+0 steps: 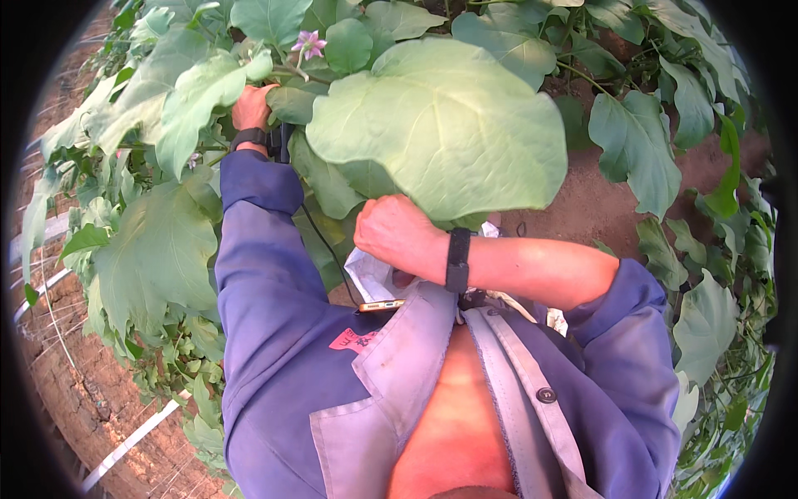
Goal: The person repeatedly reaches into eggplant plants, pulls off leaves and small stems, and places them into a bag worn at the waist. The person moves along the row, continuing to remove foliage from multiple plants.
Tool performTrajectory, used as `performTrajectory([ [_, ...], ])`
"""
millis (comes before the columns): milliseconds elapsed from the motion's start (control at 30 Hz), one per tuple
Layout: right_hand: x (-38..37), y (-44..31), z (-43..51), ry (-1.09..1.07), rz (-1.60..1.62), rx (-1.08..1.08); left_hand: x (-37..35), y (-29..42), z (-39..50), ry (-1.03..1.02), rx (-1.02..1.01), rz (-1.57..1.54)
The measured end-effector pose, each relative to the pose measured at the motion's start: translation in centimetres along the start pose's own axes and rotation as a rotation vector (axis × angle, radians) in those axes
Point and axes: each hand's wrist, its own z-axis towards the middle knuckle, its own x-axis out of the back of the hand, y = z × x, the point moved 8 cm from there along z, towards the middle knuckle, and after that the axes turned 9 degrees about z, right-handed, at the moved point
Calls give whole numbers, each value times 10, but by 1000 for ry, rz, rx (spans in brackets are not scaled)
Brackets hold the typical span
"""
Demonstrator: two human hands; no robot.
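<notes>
My left hand (252, 109) reaches up into the foliage of an eggplant plant at the upper left; leaves hide its fingertips, so what it touches cannot be made out. A pink-purple eggplant flower (309, 45) stands above and right of it. My right hand (396, 231) is curled in front of my chest, just below a large pale eggplant leaf (442, 125); whether anything is within its fingers is hidden. Beneath this hand lies the rim of a white bag (368, 274), with something dark inside. Both wrists wear black straps.
Dense eggplant leaves (156, 249) border me on the left, and more (639, 150) hang at the right. Bare soil (580, 199) shows between the plants. White strips (134, 440) cross the ground or wall at the lower left. A black cable (324, 240) runs down to a phone (381, 305) at my chest.
</notes>
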Motion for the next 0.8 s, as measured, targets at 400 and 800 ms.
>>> performTrajectory([
  [400, 54, 50, -83, 332, 664, 12, -86, -26, 9, -370, 297, -1376],
  [800, 71, 128, -145, 525, 1746, -413, 109, 24, -213, -306, -164, -1618],
])
